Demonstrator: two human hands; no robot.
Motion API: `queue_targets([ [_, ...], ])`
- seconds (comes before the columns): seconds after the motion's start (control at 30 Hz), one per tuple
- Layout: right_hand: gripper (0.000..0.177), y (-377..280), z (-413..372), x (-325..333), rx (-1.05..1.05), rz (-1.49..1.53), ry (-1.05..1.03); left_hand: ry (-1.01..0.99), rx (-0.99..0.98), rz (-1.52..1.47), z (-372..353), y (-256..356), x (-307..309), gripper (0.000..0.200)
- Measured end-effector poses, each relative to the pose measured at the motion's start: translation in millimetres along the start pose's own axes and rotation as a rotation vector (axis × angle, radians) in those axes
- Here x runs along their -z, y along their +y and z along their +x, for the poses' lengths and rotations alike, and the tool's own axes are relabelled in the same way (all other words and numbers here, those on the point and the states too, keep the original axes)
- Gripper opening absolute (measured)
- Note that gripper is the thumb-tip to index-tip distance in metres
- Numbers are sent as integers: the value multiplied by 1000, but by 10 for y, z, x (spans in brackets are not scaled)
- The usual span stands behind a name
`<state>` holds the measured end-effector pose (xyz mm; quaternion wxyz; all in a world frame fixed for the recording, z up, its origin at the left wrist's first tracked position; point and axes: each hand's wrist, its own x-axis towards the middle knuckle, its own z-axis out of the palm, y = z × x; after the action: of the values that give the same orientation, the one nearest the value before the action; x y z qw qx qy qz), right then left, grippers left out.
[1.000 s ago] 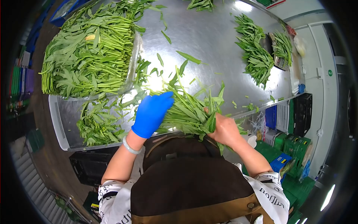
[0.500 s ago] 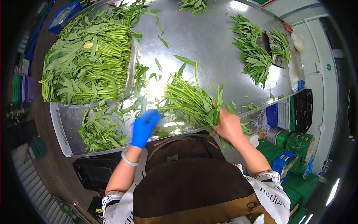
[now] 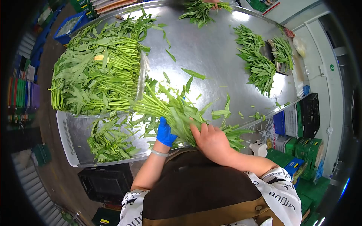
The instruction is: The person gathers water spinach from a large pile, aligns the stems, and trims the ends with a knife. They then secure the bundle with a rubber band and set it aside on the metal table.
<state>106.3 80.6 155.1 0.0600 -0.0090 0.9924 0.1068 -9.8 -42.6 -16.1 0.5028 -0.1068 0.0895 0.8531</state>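
Note:
A loose bunch of water spinach (image 3: 169, 109) lies across both hands above the table's near edge, its cut stems pointing left and its leaves to the right. My left hand (image 3: 166, 133), in a blue glove, is closed round it from below. The thumb shows in front, a bit of blue shows behind the stems, and the other fingers are hidden. My right hand (image 3: 213, 141), bare, lies over the leafy part with its fingers bent onto the leaves; the fingertips are partly covered.
A big stack of water spinach (image 3: 98, 71) stands at the left on the metal table (image 3: 211, 49). Loose leaves (image 3: 111, 141) lie before it. Bunches (image 3: 260, 60) rest at the right, some on a scale (image 3: 281, 67). Another person's hand (image 3: 215, 5) touches a bunch at the far edge.
My left hand has moved right and taken hold of the bunch from below. My right hand has shifted left over the leaves, and the bunch has moved left. Another person's hand has appeared.

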Motion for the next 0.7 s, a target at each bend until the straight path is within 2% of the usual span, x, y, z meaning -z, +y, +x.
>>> queue_targets([
  [0.03, 82, -12, -3, 10, -1, 3, 2, -86, -22, 33, 12, -4, -77, 83],
  [0.13, 86, -47, -4, 58, -2, 51, -22, -192, -85, 153, 35, 42, -462, 84],
  [0.17, 88, -56, 8, 84, -4, 93, -46, -216, -90, 172, 16, 75, -421, 84],
  [0.27, 98, -68, 48, 75, -8, 255, -56, -35, -89, 220, -25, 181, -471, 81],
  [0.3, 102, -68, 72, 74, -10, 315, -45, 56, -47, 150, -24, 251, -480, 79],
  [0.4, 107, -62, 202, 140, 4, 597, -185, -121, -100, 212, 94, 478, -612, 79],
  [0.5, 107, -149, 266, -63, 84, 978, -36, -145, 11, 290, 90, 938, -584, 72],
  [0.6, 106, -155, 253, -83, 143, 1508, -107, -157, 121, 446, 5, 1415, -785, 66],
  [0.63, 91, -93, 239, -31, 119, 1622, -139, -108, 123, 566, -37, 1468, -961, 60],
  [0.7, 87, 17, 241, -91, 88, 1183, 195, -76, 237, 627, -109, 1573, -1030, 58],
])
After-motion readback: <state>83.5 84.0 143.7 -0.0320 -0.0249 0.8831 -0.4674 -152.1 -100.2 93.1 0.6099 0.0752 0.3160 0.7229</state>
